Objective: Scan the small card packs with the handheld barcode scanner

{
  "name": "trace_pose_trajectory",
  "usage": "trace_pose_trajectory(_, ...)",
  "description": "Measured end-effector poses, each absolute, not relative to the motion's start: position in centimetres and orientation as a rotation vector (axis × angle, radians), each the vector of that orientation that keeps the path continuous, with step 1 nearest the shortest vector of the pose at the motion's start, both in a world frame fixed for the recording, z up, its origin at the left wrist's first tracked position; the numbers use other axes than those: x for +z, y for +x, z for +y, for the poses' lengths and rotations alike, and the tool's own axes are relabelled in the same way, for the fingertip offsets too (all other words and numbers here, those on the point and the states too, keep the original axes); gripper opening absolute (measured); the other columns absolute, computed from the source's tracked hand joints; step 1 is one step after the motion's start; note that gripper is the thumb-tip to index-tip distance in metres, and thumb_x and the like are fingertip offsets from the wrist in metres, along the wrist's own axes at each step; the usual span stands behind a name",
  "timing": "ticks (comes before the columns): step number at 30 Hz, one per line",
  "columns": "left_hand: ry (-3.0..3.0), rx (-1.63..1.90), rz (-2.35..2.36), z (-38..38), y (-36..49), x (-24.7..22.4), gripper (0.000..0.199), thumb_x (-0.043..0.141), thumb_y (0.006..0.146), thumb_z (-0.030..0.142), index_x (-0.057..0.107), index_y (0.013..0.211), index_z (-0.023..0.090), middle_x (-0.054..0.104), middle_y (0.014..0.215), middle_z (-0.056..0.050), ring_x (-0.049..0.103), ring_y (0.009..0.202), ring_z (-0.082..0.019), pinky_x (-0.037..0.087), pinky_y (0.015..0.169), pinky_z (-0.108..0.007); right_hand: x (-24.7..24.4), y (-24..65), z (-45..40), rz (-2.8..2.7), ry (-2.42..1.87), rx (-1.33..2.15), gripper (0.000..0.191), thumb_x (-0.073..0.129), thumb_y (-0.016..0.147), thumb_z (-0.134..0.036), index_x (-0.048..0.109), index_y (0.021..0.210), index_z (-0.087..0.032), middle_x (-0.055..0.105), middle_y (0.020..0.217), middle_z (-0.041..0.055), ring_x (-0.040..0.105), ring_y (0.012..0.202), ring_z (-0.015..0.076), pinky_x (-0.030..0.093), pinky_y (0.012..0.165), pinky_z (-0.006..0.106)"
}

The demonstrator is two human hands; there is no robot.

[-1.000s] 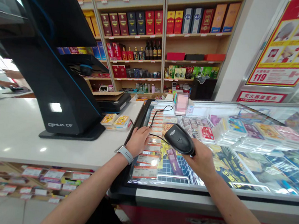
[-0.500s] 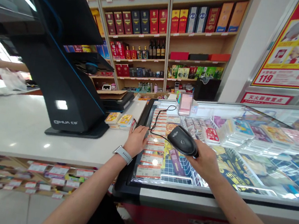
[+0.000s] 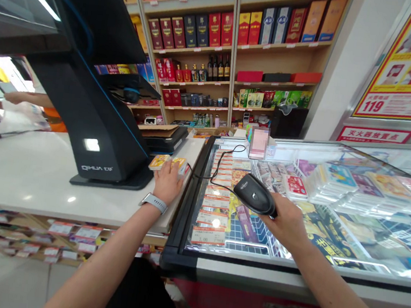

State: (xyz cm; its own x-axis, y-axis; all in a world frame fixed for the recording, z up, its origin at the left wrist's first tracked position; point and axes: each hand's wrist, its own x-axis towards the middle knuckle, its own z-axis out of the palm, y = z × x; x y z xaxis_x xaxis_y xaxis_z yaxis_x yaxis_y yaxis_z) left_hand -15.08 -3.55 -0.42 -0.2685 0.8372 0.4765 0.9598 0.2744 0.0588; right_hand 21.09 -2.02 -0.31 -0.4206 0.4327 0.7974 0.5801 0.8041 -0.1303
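In my right hand [image 3: 287, 219] is a black handheld barcode scanner [image 3: 255, 194], held over the glass top of a display freezer [image 3: 185, 221]. Its thin black cord [image 3: 220, 168] loops across the glass toward the counter. My left hand [image 3: 167, 183], with a grey-banded watch [image 3: 153, 202] on the wrist, reaches over the white counter [image 3: 116, 208]. Its fingers stretch onto small yellow-and-white packs [image 3: 158, 162] at the counter's right end and partly cover them. Whether the fingers press on the packs I cannot tell.
A black checkout terminal [image 3: 107, 132] stands on the counter. Stacks of flat packs [image 3: 333, 177] rest on the freezer's right side, beside price labels [image 3: 208, 235]. Shelves of boxed bottles [image 3: 206, 29] rise behind. At far left, another person's hand [image 3: 19, 97] is near a white plastic bag [image 3: 26, 114].
My left hand has moved left from the freezer's edge onto the yellow packs. The scanner stays in my right hand over the glass. The other person's hand has come into view at left.
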Motion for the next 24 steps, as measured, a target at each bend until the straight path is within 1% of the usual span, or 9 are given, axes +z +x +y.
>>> trace_pose_trajectory(5, -1.415, -0.516, -2.292, -3.7, -17.4, -0.4, 0.068, 0.046, 0.087, 0.043, 0.029, 0.146, 0.014, 0.023, 0.153, -0.021, 0.021, 0.140, -0.039, 0.030, 0.103, -0.060, -0.5, 21.2, -1.9, -2.086, -0.753, -0.198, 0.032, 0.055, 0.085, -0.037, 0.056, 0.109, -0.017, 0.068, 0.090, 0.0101, 0.065, 0.078, 0.0234, 0.050, 0.067, 0.033)
trace_pose_trajectory(7, -1.381, -0.501, -2.336, -3.7, -18.1, -0.4, 0.066, 0.044, 0.088, 0.044, 0.031, 0.145, 0.015, 0.023, 0.153, -0.020, 0.023, 0.138, -0.041, 0.032, 0.101, -0.061, -0.6, 21.2, -1.9, -2.094, -0.762, -0.197, 0.033, 0.056, 0.085, -0.037, 0.056, 0.110, -0.017, 0.068, 0.090, 0.0099, 0.065, 0.078, 0.0235, 0.050, 0.067, 0.033)
trace_pose_trajectory(9, -1.374, -0.487, -2.371, -3.7, -18.7, -0.4, 0.064, 0.043, 0.088, 0.045, 0.034, 0.144, 0.016, 0.027, 0.152, -0.019, 0.029, 0.134, -0.042, 0.034, 0.099, -0.061, -0.6, 21.2, -1.9, -2.098, -0.769, -0.197, 0.032, 0.056, 0.085, -0.038, 0.057, 0.109, -0.017, 0.068, 0.088, 0.0091, 0.065, 0.078, 0.0235, 0.050, 0.067, 0.033)
trace_pose_trajectory(11, -1.388, -0.492, -2.372, -3.7, -19.1, -0.5, 0.062, 0.043, 0.088, 0.045, 0.037, 0.143, 0.017, 0.032, 0.150, -0.018, 0.038, 0.128, -0.040, 0.037, 0.098, -0.058, -0.5, 21.2, -2.0, -2.096, -0.767, -0.192, 0.030, 0.056, 0.084, -0.037, 0.057, 0.108, -0.018, 0.068, 0.087, 0.0085, 0.065, 0.077, 0.0231, 0.049, 0.067, 0.033)
trace_pose_trajectory(13, -1.419, -0.523, -2.336, -3.7, -19.4, -0.7, 0.060, 0.043, 0.088, 0.043, 0.040, 0.141, 0.016, 0.035, 0.148, -0.018, 0.043, 0.125, -0.036, 0.039, 0.099, -0.051, -0.3, 21.1, -2.1, -2.095, -0.762, -0.182, 0.028, 0.056, 0.085, -0.035, 0.057, 0.107, -0.018, 0.068, 0.087, 0.0081, 0.065, 0.077, 0.0226, 0.049, 0.066, 0.032)
trace_pose_trajectory(15, -1.447, -0.566, -2.290, -3.7, -19.7, -0.9, 0.057, 0.044, 0.088, 0.041, 0.043, 0.139, 0.014, 0.039, 0.145, -0.017, 0.044, 0.124, -0.032, 0.040, 0.101, -0.045, -0.1, 21.0, -2.2, -2.091, -0.749, -0.178, 0.028, 0.056, 0.085, -0.034, 0.056, 0.106, -0.017, 0.068, 0.087, 0.0082, 0.065, 0.077, 0.0224, 0.049, 0.065, 0.032)
trace_pose_trajectory(17, -1.465, -0.610, -2.253, -3.7, -20.0, -1.0, 0.054, 0.044, 0.088, 0.038, 0.046, 0.136, 0.013, 0.043, 0.142, -0.016, 0.045, 0.124, -0.030, 0.038, 0.103, -0.041, 0.0, 20.9, -2.3, -2.091, -0.743, -0.181, 0.027, 0.055, 0.085, -0.034, 0.056, 0.105, -0.017, 0.068, 0.086, 0.0082, 0.065, 0.076, 0.0222, 0.049, 0.065, 0.032)
trace_pose_trajectory(19, -1.459, -0.647, -2.243, -3.7, -20.2, -1.1, 0.052, 0.046, 0.087, 0.036, 0.050, 0.134, 0.015, 0.046, 0.139, -0.015, 0.048, 0.121, -0.028, 0.039, 0.103, -0.039, 0.0, 20.9, -2.3, -2.091, -0.746, -0.189, 0.026, 0.054, 0.086, -0.034, 0.056, 0.105, -0.017, 0.068, 0.084, 0.0079, 0.065, 0.074, 0.0220, 0.049, 0.064, 0.032)
trace_pose_trajectory(24, -1.391, -0.701, -2.273, -3.9, -20.5, -1.1, 0.045, 0.049, 0.085, 0.031, 0.058, 0.127, 0.019, 0.051, 0.136, -0.010, 0.055, 0.109, -0.027, 0.046, 0.094, -0.038, -0.2, 21.0, -2.2, -2.110, -0.754, -0.199, 0.028, 0.055, 0.085, -0.034, 0.056, 0.107, -0.018, 0.068, 0.086, 0.0077, 0.065, 0.075, 0.0223, 0.049, 0.065, 0.032)
